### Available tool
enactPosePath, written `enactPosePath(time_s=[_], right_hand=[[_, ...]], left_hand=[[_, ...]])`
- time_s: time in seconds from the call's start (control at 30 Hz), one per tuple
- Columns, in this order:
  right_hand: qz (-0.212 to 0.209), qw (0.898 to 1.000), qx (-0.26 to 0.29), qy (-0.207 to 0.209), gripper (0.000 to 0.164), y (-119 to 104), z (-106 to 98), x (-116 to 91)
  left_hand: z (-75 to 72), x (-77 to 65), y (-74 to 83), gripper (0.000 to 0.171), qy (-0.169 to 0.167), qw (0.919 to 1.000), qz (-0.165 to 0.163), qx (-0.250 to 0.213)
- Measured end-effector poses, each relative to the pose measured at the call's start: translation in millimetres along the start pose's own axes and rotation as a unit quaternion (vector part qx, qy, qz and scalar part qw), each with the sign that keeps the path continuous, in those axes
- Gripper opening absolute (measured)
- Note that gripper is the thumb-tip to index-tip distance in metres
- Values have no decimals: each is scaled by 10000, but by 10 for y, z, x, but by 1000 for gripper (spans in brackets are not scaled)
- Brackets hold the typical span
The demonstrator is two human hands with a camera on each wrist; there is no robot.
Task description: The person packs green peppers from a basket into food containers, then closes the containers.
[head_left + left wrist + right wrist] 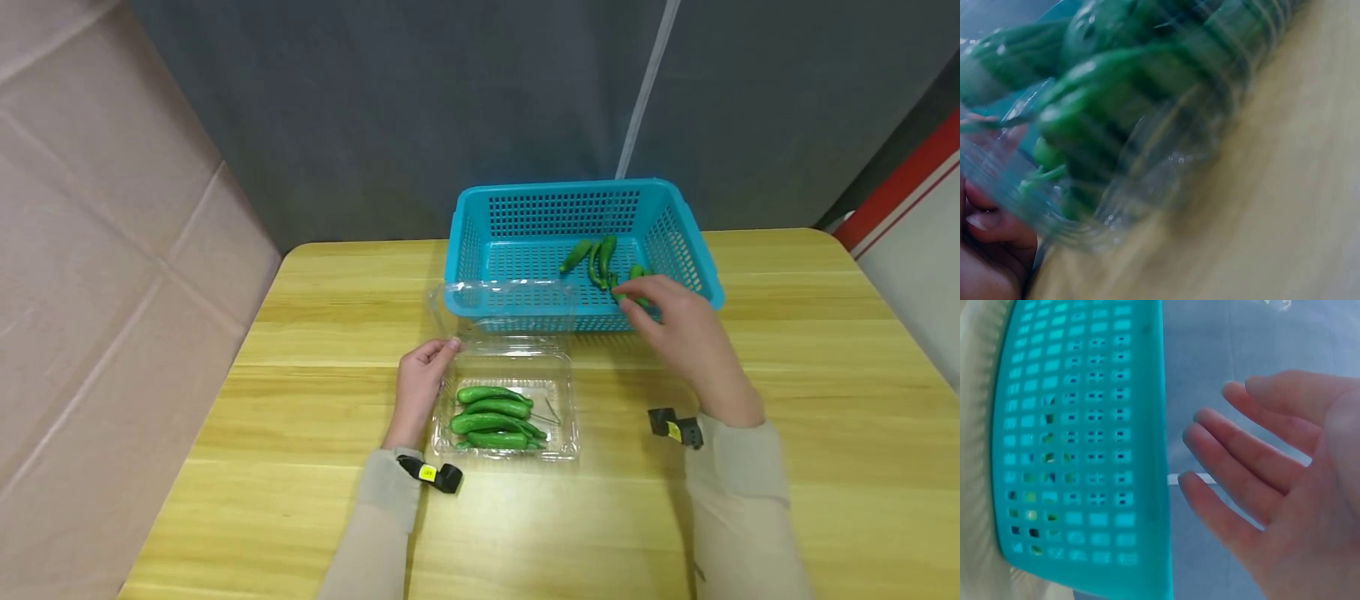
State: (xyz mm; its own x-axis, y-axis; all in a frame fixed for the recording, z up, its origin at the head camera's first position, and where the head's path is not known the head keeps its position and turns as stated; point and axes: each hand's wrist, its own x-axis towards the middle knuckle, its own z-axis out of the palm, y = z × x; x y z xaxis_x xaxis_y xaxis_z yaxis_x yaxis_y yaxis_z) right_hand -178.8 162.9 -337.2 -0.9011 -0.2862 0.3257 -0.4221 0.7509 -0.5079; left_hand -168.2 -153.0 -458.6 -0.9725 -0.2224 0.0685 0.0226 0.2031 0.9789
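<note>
Your right sleeve and left sleeve lay nearest the head camera, low over the wooden tabletop. From your head view, you could not tell whether your right hand touched anything at the basket's near rim; your right wrist view showed its fingers extended and apart, with nothing between them. That view also gave you the basket's slotted outer wall, with bits of green behind the slots.

Your left hand pinched the edge of the clear container; only your left wrist view brought the contents close, blurred, through the plastic. Inside lay several green peppers, roughly side by side. Its raised lid overlapped the near wall of the blue basket, where loose peppers lay toward the right.
</note>
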Motion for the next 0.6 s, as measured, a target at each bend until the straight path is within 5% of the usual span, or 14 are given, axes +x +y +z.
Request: enactPosePath(time_s=[0.17,0.6], right_hand=[[238,9997,103,-16,28,90,-5,-6],[504,9987,-12,123,33,211,83,21]], left_hand=[[-1,-29,81,36,-85,9999,-74,-45],[3,13,-7,41,-24,10000,-58,72]])
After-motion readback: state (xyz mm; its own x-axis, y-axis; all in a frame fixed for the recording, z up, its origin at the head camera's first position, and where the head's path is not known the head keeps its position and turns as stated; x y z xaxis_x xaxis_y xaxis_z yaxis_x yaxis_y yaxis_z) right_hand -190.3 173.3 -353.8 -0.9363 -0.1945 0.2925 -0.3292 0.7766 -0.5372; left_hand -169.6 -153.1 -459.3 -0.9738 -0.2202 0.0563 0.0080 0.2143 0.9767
